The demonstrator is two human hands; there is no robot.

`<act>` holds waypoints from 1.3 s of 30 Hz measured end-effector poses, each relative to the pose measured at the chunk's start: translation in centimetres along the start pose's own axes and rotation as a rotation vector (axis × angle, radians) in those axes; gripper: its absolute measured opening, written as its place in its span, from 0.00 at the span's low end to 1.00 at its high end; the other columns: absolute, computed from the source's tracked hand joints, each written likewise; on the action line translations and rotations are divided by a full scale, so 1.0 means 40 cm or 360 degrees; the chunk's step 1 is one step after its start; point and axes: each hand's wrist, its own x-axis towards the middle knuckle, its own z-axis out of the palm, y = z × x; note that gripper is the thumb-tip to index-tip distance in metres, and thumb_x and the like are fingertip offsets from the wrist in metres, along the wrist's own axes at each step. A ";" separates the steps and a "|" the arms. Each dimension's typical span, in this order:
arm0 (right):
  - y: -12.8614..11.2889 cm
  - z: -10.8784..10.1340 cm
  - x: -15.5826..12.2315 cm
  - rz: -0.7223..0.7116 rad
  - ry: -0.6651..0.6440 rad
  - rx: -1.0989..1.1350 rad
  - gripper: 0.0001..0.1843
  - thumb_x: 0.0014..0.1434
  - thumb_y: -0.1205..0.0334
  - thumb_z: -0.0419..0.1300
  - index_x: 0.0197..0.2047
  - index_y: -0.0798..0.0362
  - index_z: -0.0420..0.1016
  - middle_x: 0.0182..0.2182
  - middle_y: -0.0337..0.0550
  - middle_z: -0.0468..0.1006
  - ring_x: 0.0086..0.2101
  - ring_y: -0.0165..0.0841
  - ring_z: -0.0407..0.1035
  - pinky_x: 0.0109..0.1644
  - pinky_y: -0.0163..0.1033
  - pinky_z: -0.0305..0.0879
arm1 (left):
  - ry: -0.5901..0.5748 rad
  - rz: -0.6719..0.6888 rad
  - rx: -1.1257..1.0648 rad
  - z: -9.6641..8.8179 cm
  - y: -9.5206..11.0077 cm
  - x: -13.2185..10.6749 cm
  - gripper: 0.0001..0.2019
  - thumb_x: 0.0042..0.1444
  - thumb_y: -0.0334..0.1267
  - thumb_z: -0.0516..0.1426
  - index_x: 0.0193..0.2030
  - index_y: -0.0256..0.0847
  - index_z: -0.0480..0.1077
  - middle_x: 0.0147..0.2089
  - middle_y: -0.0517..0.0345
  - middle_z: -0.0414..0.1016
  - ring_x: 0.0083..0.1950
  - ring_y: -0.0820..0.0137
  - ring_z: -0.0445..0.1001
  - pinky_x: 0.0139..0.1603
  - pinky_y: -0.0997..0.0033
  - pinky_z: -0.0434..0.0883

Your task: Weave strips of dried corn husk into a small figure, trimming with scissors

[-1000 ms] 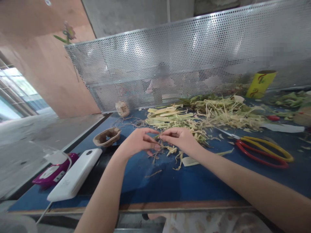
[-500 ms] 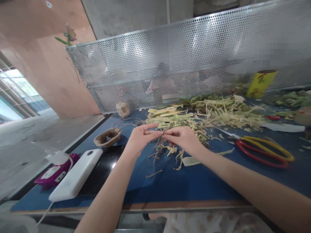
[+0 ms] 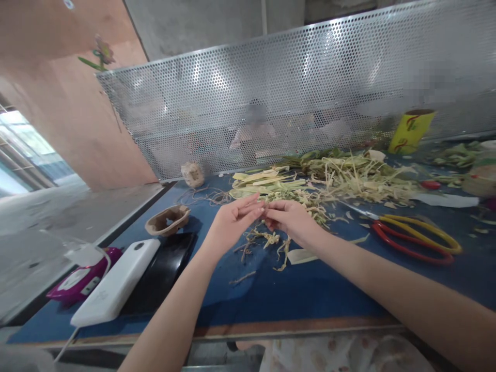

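Note:
My left hand (image 3: pixel 231 223) and my right hand (image 3: pixel 294 219) meet fingertip to fingertip above the blue table (image 3: pixel 248 305). Both are pinched closed; whatever sits between the fingertips is too small and covered to make out. Just under them lie dry, twisted plant scraps (image 3: pixel 271 238). Behind the hands spreads a pile of pale green husk strips (image 3: pixel 267 181), with a larger heap of shredded strips (image 3: pixel 356 178) to its right. A flat pale strip (image 3: pixel 301 257) rests below my right wrist.
Scissors (image 3: pixel 411 235) with red and yellow handles lie right. Left are a brown pulp tray (image 3: pixel 168 221), a black flat device (image 3: pixel 163 274), a white power bank (image 3: pixel 116 281) and a purple power strip (image 3: pixel 83 276). A twine ball (image 3: pixel 192 174) and yellow tube (image 3: pixel 411 132) stand before the perforated metal screen (image 3: pixel 232 103).
My left hand's fingers, more spread before, have drawn in closer around the right fingertips. The whole view has shifted slightly, with things on the table a little further left.

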 end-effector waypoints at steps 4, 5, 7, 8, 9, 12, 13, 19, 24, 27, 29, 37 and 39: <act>-0.009 0.001 -0.009 -0.0152 0.0016 -0.0237 0.11 0.43 0.57 0.64 0.27 0.56 0.74 0.19 0.37 0.71 0.18 0.24 0.62 0.25 0.32 0.60 | -0.0007 -0.0099 0.0324 -0.022 0.005 -0.007 0.28 0.40 0.42 0.63 0.51 0.40 0.67 0.50 0.53 0.73 0.51 0.60 0.70 0.50 0.65 0.67; -0.013 0.003 -0.012 -0.0202 0.0023 -0.0319 0.11 0.43 0.57 0.64 0.28 0.56 0.75 0.20 0.38 0.72 0.19 0.24 0.62 0.25 0.33 0.60 | -0.0039 -0.0108 0.0387 -0.026 0.004 -0.008 0.23 0.42 0.43 0.61 0.47 0.40 0.71 0.46 0.55 0.76 0.49 0.60 0.71 0.49 0.65 0.67; -0.021 0.007 -0.019 -0.0292 0.0012 -0.0497 0.10 0.44 0.58 0.63 0.28 0.56 0.76 0.24 0.40 0.74 0.22 0.27 0.65 0.27 0.34 0.61 | -0.0167 -0.0088 0.0474 -0.031 0.000 -0.008 0.15 0.46 0.44 0.58 0.39 0.41 0.75 0.38 0.59 0.78 0.45 0.60 0.73 0.46 0.66 0.68; -0.024 0.009 -0.022 -0.0324 -0.0001 -0.0594 0.10 0.45 0.58 0.62 0.28 0.56 0.76 0.26 0.42 0.75 0.25 0.28 0.66 0.29 0.35 0.62 | -0.0235 -0.0064 0.0515 -0.034 -0.001 -0.009 0.13 0.48 0.44 0.56 0.36 0.42 0.76 0.35 0.60 0.79 0.42 0.61 0.74 0.43 0.67 0.68; -0.027 0.009 -0.025 -0.0354 -0.0004 -0.0694 0.10 0.46 0.58 0.62 0.30 0.56 0.76 0.27 0.43 0.75 0.26 0.29 0.66 0.30 0.35 0.62 | -0.0290 -0.0048 0.0572 -0.039 -0.003 -0.010 0.12 0.49 0.45 0.55 0.33 0.42 0.76 0.33 0.61 0.78 0.40 0.62 0.74 0.41 0.69 0.68; -0.028 0.002 -0.031 -0.0504 -0.0011 -0.1146 0.14 0.48 0.58 0.61 0.38 0.56 0.74 0.30 0.43 0.73 0.26 0.29 0.64 0.29 0.35 0.61 | -0.0343 -0.0063 0.0855 -0.057 -0.005 -0.017 0.14 0.50 0.45 0.52 0.27 0.40 0.75 0.27 0.61 0.75 0.32 0.66 0.72 0.33 0.72 0.65; -0.026 -0.002 -0.032 -0.0577 -0.0053 -0.1354 0.14 0.49 0.59 0.61 0.40 0.55 0.73 0.31 0.43 0.72 0.28 0.29 0.63 0.30 0.35 0.60 | -0.0323 -0.0084 0.0978 -0.064 -0.006 -0.020 0.14 0.50 0.45 0.52 0.26 0.40 0.75 0.25 0.60 0.74 0.30 0.67 0.71 0.31 0.73 0.63; -0.007 -0.011 -0.038 -0.0806 -0.0409 -0.2445 0.07 0.52 0.62 0.60 0.36 0.53 0.73 0.37 0.45 0.70 0.41 0.37 0.61 0.43 0.43 0.52 | -0.0419 -0.0327 0.1443 -0.061 -0.033 -0.020 0.12 0.47 0.42 0.53 0.24 0.38 0.73 0.24 0.57 0.73 0.28 0.68 0.70 0.29 0.74 0.61; 0.010 -0.007 -0.042 -0.0869 -0.0389 -0.2633 0.07 0.52 0.59 0.60 0.33 0.52 0.73 0.36 0.45 0.71 0.42 0.38 0.57 0.43 0.47 0.44 | -0.0379 -0.0391 0.1618 -0.032 -0.069 -0.007 0.08 0.43 0.42 0.57 0.28 0.40 0.70 0.31 0.55 0.74 0.33 0.67 0.72 0.31 0.73 0.64; 0.018 -0.009 -0.041 -0.0889 -0.0438 -0.2637 0.06 0.53 0.60 0.58 0.30 0.51 0.74 0.34 0.43 0.71 0.40 0.37 0.57 0.43 0.47 0.42 | -0.0325 -0.0385 0.1655 -0.029 -0.076 -0.006 0.11 0.43 0.41 0.57 0.33 0.39 0.69 0.35 0.53 0.73 0.35 0.64 0.71 0.34 0.71 0.64; 0.019 -0.012 -0.040 -0.0893 -0.0445 -0.2663 0.08 0.55 0.60 0.57 0.28 0.52 0.74 0.33 0.43 0.72 0.39 0.37 0.56 0.41 0.47 0.41 | -0.0316 -0.0360 0.1665 -0.030 -0.075 -0.007 0.11 0.44 0.41 0.56 0.35 0.39 0.68 0.37 0.52 0.72 0.38 0.63 0.71 0.36 0.70 0.64; 0.016 -0.012 -0.044 -0.1068 -0.0427 -0.2659 0.11 0.57 0.62 0.53 0.28 0.56 0.72 0.30 0.46 0.72 0.38 0.37 0.56 0.40 0.45 0.42 | -0.0427 -0.0315 0.1551 -0.031 -0.085 0.008 0.06 0.45 0.34 0.55 0.30 0.39 0.70 0.33 0.54 0.74 0.38 0.65 0.71 0.37 0.72 0.65; 0.017 -0.002 -0.050 -0.1115 -0.0547 -0.2503 0.10 0.58 0.64 0.52 0.31 0.55 0.73 0.31 0.44 0.73 0.38 0.35 0.57 0.40 0.44 0.42 | -0.0452 -0.0321 0.1499 -0.032 -0.084 0.011 0.05 0.43 0.30 0.54 0.29 0.39 0.70 0.31 0.55 0.74 0.36 0.67 0.71 0.35 0.73 0.65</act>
